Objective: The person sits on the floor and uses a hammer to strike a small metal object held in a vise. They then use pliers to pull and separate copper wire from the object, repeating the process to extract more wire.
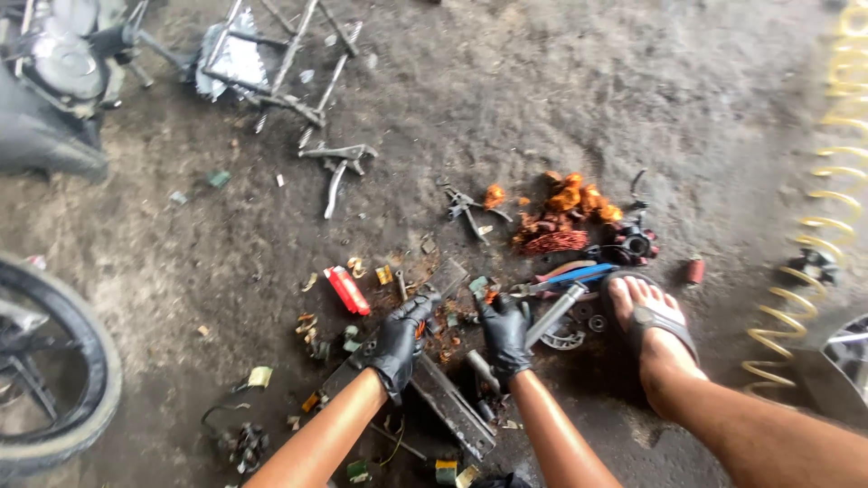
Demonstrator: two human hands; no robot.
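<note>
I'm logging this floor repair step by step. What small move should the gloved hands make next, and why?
Probably steady the small part between both hands: the left hand and right hand, in black gloves, meet over the flat metal bar, with pliers lying just beyond. What they pinch is too small to tell.

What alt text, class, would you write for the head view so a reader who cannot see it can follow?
Two black-gloved hands, left hand and right hand, reach down to small parts beside a flat metal bar on a dirty concrete floor. Around them lie copper wire, blue-handled pliers, a red lighter and a sandalled foot.
</note>
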